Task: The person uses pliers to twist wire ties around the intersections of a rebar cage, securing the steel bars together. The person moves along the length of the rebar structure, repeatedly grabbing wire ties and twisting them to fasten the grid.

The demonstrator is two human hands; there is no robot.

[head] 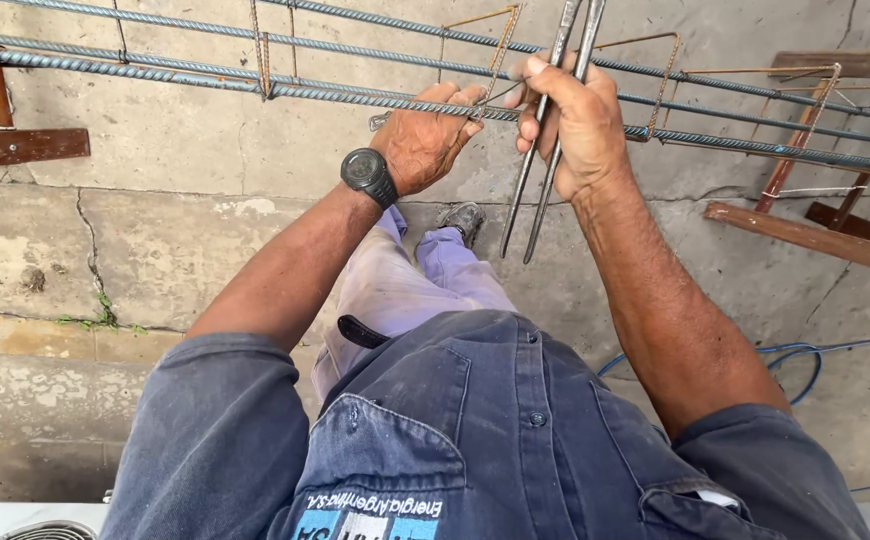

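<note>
At twelve o'clock, a thin tie wire (495, 92) sits on the rebar (355, 98), pinched in the left hand (425, 140); the right hand (580, 125) is clamped around long pincers (545, 150). Overtwisting could snap the wire; a slip could nip fingers.

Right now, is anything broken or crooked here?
Yes. The concrete floor has long cracks, with small weeds growing in one at the left. The thin rusty hoops on the steel bars lean at different angles. The hands and the pincers look fine.
</note>
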